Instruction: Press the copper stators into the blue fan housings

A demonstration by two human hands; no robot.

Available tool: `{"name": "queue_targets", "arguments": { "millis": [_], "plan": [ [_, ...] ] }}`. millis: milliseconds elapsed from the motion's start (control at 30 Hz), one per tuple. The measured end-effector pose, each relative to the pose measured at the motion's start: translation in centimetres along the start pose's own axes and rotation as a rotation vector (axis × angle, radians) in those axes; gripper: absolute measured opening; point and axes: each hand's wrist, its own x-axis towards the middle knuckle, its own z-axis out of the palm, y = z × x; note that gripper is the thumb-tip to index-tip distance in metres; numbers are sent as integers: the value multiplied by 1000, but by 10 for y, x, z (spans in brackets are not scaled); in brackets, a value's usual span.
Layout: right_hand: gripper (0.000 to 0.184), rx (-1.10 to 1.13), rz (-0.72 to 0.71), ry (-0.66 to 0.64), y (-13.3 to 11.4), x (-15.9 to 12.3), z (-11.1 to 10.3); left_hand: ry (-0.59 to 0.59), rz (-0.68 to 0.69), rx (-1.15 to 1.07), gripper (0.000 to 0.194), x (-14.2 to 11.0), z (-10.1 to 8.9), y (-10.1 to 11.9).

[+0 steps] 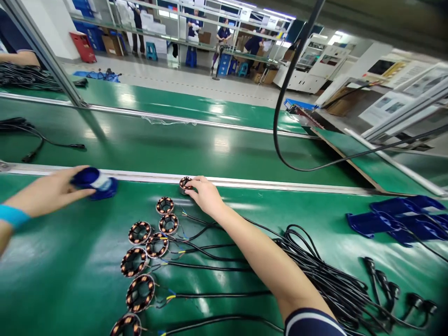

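From my distant place, through the head view, I had both hands occupied over the green desk [77,280]. My left hand [58,186] was grasping a blue housing [103,184], with the thumb at its open mouth; the housing was tilted, near the white rail [154,176], and whether it touched the desk I could not tell. My right hand [205,193] was pinching a copper-wound ring [183,187] between the fingers, just beside the same rail; I could not tell if this ring was lifted or was resting there. The two pieces were apart, so I judged that the step in hand was to have one of each ready, and they were not joined. Below the right hand, seven other rings [130,295] lay in an uneven column, and the coloured wires of the black cables [315,270] came close to them. More blue housings [373,223] lay to the right, well apart from my hands, with black plugs [369,267] nearer to me. In my judgement, the next move called for a steady hold on both pieces, a turn of the housing so that its opening faced the ring, and care that no thin wire was caught or pulled.
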Motion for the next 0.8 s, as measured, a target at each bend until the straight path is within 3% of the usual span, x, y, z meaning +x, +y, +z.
{"name": "queue_targets", "arguments": {
  "millis": [133,267,367,500,667,800],
  "plan": [
    [22,-20,-1,59,1,-15,-25,-87,224,-312,94,15,7,118],
    [21,49,-112,293,-1,-35,-55,-109,415,-414,85,41,21,181],
    [22,72,-204,359,-5,-39,-62,-134,513,-454,77,50,28,206],
    [24,-23,-171,220,-13,-32,-60,-160,600,-479,70,53,32,227],
    [23,-156,-211,93,-22,-32,-73,-186,644,-490,49,54,31,232],
    [21,-35,-233,37,-20,-35,-92,-197,653,-496,41,53,31,231]
  ]
}}
